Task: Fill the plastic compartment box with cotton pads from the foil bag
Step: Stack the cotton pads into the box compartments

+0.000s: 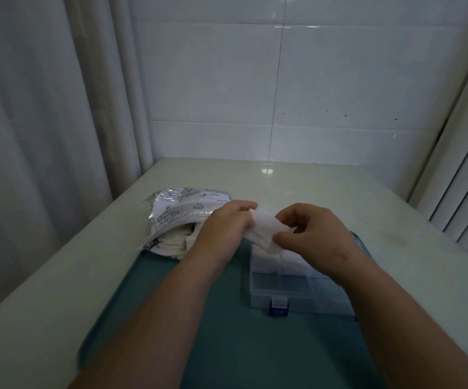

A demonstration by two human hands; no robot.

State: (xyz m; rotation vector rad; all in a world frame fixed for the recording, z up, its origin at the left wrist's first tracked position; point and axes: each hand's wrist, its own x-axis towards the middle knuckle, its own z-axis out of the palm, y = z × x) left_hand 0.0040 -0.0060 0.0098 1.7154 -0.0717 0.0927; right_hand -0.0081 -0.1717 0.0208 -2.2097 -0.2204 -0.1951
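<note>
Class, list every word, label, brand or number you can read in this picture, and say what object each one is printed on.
Foil bag: dark printed line drawings and a short word near its far right edge, upside down and too blurred to read.
Plastic compartment box: no text visible; its blue latch is plain.
Cotton pads held between the left hand and right hand: blank.
Nothing here reads legibly.
</note>
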